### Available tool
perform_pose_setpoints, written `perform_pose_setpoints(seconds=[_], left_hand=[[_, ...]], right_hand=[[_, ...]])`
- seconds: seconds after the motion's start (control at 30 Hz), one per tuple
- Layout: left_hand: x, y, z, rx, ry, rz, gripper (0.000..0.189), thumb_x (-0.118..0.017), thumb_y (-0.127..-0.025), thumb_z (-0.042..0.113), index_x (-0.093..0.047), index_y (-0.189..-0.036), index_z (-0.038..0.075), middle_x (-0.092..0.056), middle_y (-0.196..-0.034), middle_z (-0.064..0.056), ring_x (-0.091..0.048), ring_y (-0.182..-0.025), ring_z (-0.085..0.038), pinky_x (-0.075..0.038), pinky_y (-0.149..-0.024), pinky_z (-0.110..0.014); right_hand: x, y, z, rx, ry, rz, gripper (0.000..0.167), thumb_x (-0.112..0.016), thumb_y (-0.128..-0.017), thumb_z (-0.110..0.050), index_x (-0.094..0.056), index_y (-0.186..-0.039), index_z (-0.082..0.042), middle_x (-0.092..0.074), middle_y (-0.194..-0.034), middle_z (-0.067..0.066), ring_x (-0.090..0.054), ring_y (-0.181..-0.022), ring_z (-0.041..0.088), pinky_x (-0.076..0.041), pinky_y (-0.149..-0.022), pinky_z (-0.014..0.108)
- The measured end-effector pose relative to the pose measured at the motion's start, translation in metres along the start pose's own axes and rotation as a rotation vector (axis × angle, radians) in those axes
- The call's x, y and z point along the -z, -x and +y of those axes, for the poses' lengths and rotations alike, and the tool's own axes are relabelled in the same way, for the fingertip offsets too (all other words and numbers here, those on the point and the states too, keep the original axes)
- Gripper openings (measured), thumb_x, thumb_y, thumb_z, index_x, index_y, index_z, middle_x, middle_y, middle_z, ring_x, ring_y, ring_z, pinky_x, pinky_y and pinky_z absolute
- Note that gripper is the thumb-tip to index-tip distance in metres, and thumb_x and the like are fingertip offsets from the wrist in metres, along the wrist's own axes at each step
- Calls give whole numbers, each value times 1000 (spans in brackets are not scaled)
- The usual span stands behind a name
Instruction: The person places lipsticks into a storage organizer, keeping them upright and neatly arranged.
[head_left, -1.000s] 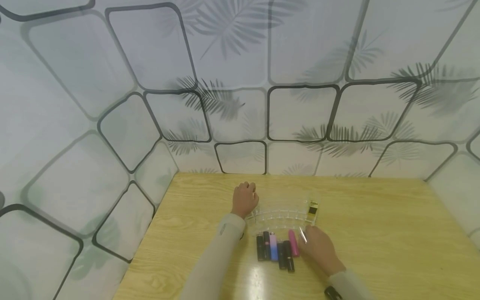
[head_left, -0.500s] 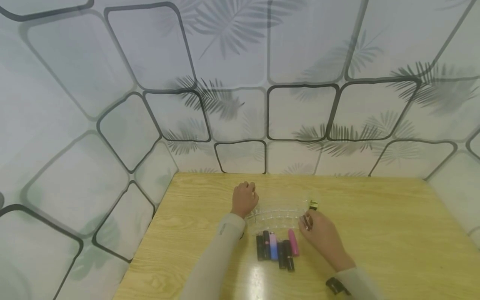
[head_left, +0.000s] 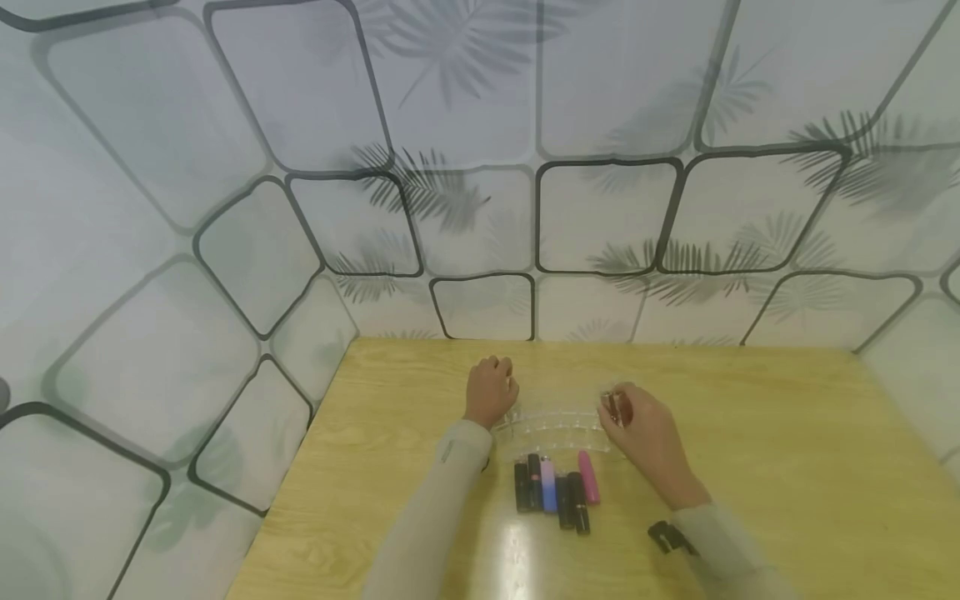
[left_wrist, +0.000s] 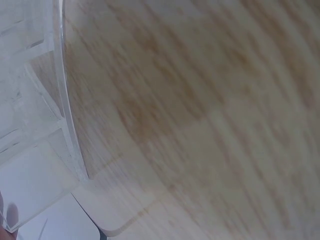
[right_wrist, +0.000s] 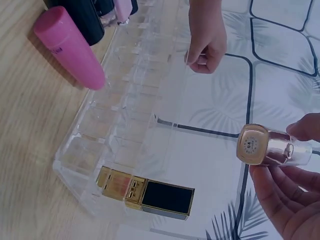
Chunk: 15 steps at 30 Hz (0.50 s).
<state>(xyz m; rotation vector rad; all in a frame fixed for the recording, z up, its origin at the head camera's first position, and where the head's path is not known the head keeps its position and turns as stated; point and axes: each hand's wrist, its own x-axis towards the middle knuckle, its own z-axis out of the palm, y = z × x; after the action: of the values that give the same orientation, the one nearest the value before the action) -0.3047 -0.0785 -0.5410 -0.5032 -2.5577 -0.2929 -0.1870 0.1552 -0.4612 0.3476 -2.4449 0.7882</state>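
Observation:
A clear tiered lipstick organizer [head_left: 562,419] stands on the table. At its left end my left hand [head_left: 490,392] has curled fingers and grips its clear edge. My right hand [head_left: 651,437] pinches a lipstick [right_wrist: 254,145] between thumb and fingers, raised over the organizer's right end. This lipstick has a shiny rose-gold body, a see-through part and a label reading 04 on its end, which faces the right wrist camera. A black-and-gold lipstick [right_wrist: 167,197] stands in an end slot of the organizer. In the left wrist view only the organizer's clear side wall [left_wrist: 70,105] shows.
In front of the organizer lie a pink tube [head_left: 588,477], a pink-and-blue tube [head_left: 549,485] and several black tubes [head_left: 522,487] side by side. Wood-grain table [head_left: 787,467] extends right. A patterned wall covering [head_left: 585,308] rises behind the table.
My right hand has carried the lipstick from beside the pink tube up and away, to the organizer's back right. My left hand stays at the left end.

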Motion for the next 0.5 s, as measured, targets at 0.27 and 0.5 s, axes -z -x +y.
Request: perform_pose_setpoints(seconds=[0.27,0.5], left_hand=[[2,0,1,20,14,-30,7,-61,-80,18,-59,-83,12,-56,-74,-2,-49,-63,-15,-42,-60,-27],[1,0,0,19,6,-18,7,-61,-80,18,-58,-83,12,-55,-73,-2,-49,-63,-15,-42,-60,-27]], right_hand=[[-1,-14,13,16,-148,-78,15,-70,-79,-6,-62,-92,-6,-60,-72,-1,-60,-62,10,-53,-57,24],[0,-27,27,79,-209,-107,21,-73,-76,-2,-61,-93,-2,-66,-84,10,-66,-68,20,-56,-61,28]])
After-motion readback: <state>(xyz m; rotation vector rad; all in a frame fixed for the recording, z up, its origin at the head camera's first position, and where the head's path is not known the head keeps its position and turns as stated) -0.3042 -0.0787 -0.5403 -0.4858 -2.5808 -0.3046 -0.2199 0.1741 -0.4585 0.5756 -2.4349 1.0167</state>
